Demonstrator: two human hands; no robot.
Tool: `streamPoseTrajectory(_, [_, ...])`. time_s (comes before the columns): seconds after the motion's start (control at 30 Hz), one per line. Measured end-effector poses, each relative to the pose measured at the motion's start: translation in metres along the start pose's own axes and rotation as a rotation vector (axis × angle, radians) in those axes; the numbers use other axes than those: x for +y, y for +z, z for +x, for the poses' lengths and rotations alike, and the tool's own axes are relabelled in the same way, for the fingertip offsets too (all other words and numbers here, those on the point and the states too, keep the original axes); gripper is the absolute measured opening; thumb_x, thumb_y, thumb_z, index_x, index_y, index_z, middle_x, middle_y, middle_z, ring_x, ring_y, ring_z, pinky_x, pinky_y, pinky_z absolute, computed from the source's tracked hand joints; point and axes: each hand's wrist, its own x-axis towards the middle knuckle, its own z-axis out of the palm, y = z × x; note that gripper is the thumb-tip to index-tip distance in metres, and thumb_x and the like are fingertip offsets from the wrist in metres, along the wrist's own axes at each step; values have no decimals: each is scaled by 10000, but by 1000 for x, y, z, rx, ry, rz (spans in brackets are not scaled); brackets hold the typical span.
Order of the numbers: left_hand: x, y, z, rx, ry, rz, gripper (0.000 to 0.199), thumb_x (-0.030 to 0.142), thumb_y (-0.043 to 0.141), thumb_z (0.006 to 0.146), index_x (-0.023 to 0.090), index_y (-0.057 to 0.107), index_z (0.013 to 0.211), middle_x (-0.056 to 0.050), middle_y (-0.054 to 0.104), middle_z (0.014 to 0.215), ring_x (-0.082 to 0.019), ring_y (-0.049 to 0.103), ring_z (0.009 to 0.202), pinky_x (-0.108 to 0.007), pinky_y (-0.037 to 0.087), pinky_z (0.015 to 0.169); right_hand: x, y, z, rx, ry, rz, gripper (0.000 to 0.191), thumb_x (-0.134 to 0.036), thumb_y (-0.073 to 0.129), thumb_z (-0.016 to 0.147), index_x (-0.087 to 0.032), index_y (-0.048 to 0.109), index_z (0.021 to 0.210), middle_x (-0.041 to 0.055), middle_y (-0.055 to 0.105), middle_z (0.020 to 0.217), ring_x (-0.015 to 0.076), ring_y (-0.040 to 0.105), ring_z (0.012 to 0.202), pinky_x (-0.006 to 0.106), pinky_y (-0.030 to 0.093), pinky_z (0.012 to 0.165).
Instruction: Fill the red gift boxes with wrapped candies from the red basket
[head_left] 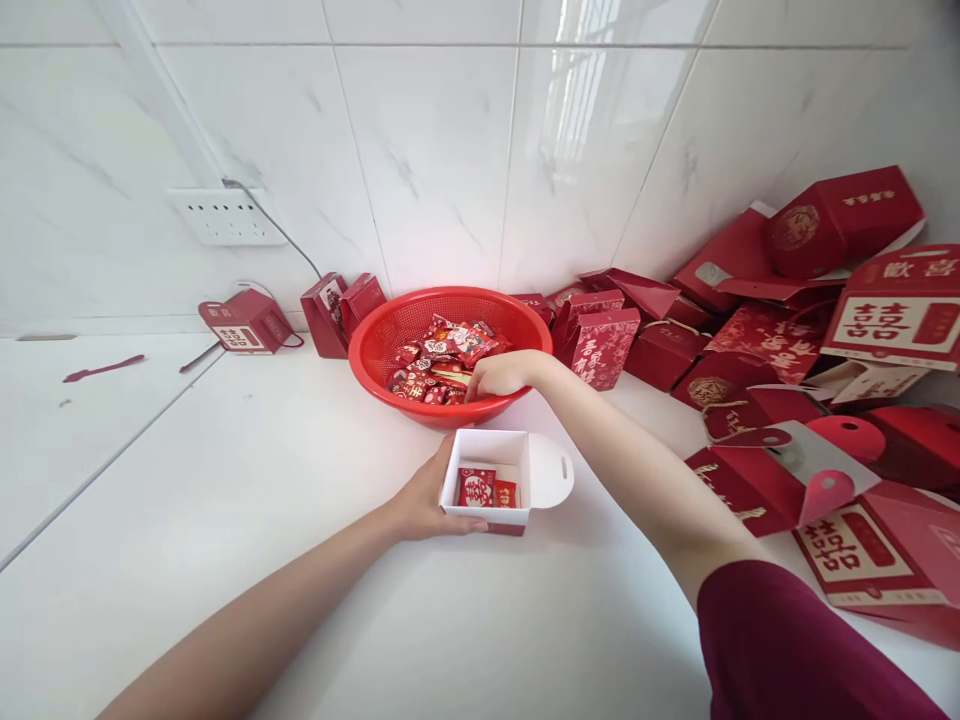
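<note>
My left hand (433, 497) grips the left side of a small gift box (488, 518), white inside and red outside, on the white tabletop. Its lid flap (550, 472) hangs open to the right. Inside lie a red packet (476, 488) with a white double-happiness sign and a smaller red-orange packet (506, 494). Behind the box stands a red plastic basket (366, 355) filled with wrapped candies (431, 362). My right hand (498, 376) reaches over the basket's right rim, fingers bent down among the candies. Its fingertips are partly hidden, so what they hold cannot be made out.
Many red gift boxes (772, 345) are heaped at the right. More boxes (600, 345) stand right of the basket, with two (343, 312) left of it. A handled box (244, 322) and a dark red ribbon-like strip (105, 369) lie farther left. A socket strip (227, 217) is on the tiled wall.
</note>
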Motion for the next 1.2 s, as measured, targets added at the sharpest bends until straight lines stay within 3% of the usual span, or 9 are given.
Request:
streamPoseTrajectory(0.13, [0,-2,0,-27,-16,-2,1029,336,853,657,227,243,1479,-166,474,1430,-377,490,1298,-553,417,1056,7,2,20,28,61,-62,506,-54,502,742,-131,726,1190,106,709,1221,280,667,1100,299,486,941])
streamPoseTrajectory(0.23, [0,-3,1,-30,-18,-23,1018,329,853,655,230,252,1471,-163,490,1421,-378,497,1292,-558,409,1063,13,7,25,27,74,-70,588,-101,564,718,-187,663,1292,80,630,1355,296,597,1232,319,449,1029])
streamPoseTrajectory(0.47, [1,-1,1,-16,-2,-21,980,323,856,650,240,280,1439,-149,484,1415,-364,496,1297,-540,415,1069,15,12,29,-58,44,-23,766,-233,703,670,-197,533,1416,90,638,1340,295,618,1193,338,484,993])
streamPoseTrajectory(0.53, [1,-1,1,-16,-7,-21,982,323,857,649,242,280,1439,-150,486,1414,-366,494,1298,-544,412,1070,15,12,31,-96,34,-1,692,-263,727,667,-192,599,1344,78,694,1243,271,665,1099,310,518,920])
streamPoseTrajectory(0.63, [0,-1,1,-18,-11,-30,981,326,854,656,239,272,1441,-162,483,1423,-373,489,1306,-559,397,1078,16,11,33,-155,44,27,437,-283,757,655,-163,748,1075,72,757,1036,264,704,937,310,538,831])
streamPoseTrajectory(0.77, [2,-3,1,-40,-5,-16,989,313,855,661,235,262,1449,-163,481,1429,-369,491,1305,-545,415,1065,16,6,30,-187,18,104,226,-240,785,631,-157,797,841,54,771,882,245,706,840,307,530,817])
streamPoseTrajectory(0.93, [1,-2,1,-19,8,-25,1000,328,860,651,243,279,1460,-153,490,1417,-368,500,1292,-550,424,1050,17,-1,6,-20,-133,325,240,-243,664,814,-175,776,1015,45,764,1041,191,682,1001,273,485,948])
streamPoseTrajectory(1.07, [2,-2,2,-26,16,-58,975,319,858,660,242,297,1454,-158,491,1425,-375,488,1309,-559,408,1065,19,5,-24,183,-212,648,391,-357,421,1000,-145,635,1248,121,717,1174,174,691,1025,309,564,881])
streamPoseTrajectory(1.2, [4,0,3,-44,41,-107,958,304,836,696,238,279,1472,-175,505,1420,-385,525,1279,-556,440,1031,15,20,-56,333,-344,1145,412,-367,680,872,-173,627,1232,117,702,1202,195,687,1068,327,588,898])
